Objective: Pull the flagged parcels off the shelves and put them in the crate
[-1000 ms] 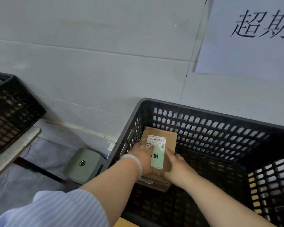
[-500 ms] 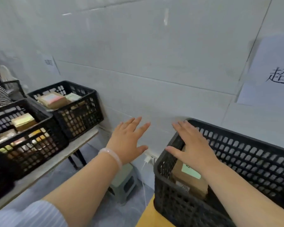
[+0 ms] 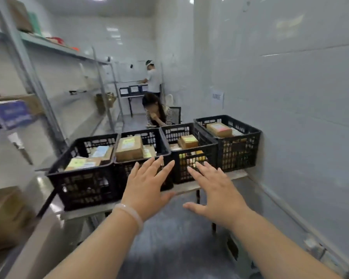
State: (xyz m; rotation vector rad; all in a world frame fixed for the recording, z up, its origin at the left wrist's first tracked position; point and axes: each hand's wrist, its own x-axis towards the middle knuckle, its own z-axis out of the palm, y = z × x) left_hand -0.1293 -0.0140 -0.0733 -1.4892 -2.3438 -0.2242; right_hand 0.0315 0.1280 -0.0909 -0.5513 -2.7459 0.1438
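Head view: both arms reach forward at chest height above the floor (image 3: 175, 248). The left hand (image 3: 147, 190), with a pale bracelet (image 3: 129, 213) on its wrist, and the right hand (image 3: 218, 196) are palm down, side by side but apart. Their fingers (image 3: 154, 168) are spread and released, grasping nothing.

Just beyond the hands a row of four black crates (image 3: 83, 186) stands on a narrow table (image 3: 236, 175), the crates touching or nearly so, and the rightmost one close to the wall (image 3: 290, 117). Brown parcels (image 3: 129, 148) with coloured labels lie inside each crate. The image is too blurred to read the labels.

On the left, metal shelves (image 3: 48, 45) carry more cartons, among them a blue box (image 3: 10, 114).

Behind the crates a seated person (image 3: 159, 115) in a striped top leans forward. Farther back, a standing person (image 3: 153, 79) faces a small desk.
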